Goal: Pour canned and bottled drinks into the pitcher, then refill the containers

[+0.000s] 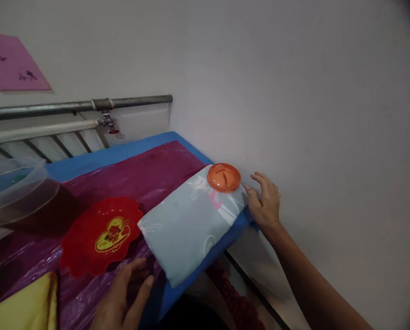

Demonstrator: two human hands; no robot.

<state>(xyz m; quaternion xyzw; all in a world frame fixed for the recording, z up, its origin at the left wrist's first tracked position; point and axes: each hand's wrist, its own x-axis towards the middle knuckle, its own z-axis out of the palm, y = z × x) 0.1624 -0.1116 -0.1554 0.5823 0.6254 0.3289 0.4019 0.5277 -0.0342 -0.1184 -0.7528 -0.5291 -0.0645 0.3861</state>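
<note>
At the right end of the blue table (170,137), close to where it meets the wall (294,91), a grey cloth (180,233) lies flat along the near edge, printed with a white cat and pale curls. An orange dish (224,178), round and shallow, sits on its far right corner, near the wall. The right hand (265,199) is just beside that corner, fingers parted and slightly bent, thumb pointing at the cloth; it has hold of nothing, and whether the thumb touches the fabric I cannot tell. The left hand (125,298) is over the near side, between the red plate (84,247) and the cloth's near left corner, half open, fingers loosely curled and thumb apart, with nothing visible in its grasp. The plate has a wavy rim and a yellow heart design, and lies just left of the cloth on a shiny purple sheet (157,165) that covers much of the table. Farther left stands a clear tub (29,206), its contents hard to make out; a yellow cloth (22,305) lies at the lower left. Behind the table run a metal pipe (136,101) with a red-handled valve (113,131) and a white radiator (43,149), with a pink note (12,64) above.
</note>
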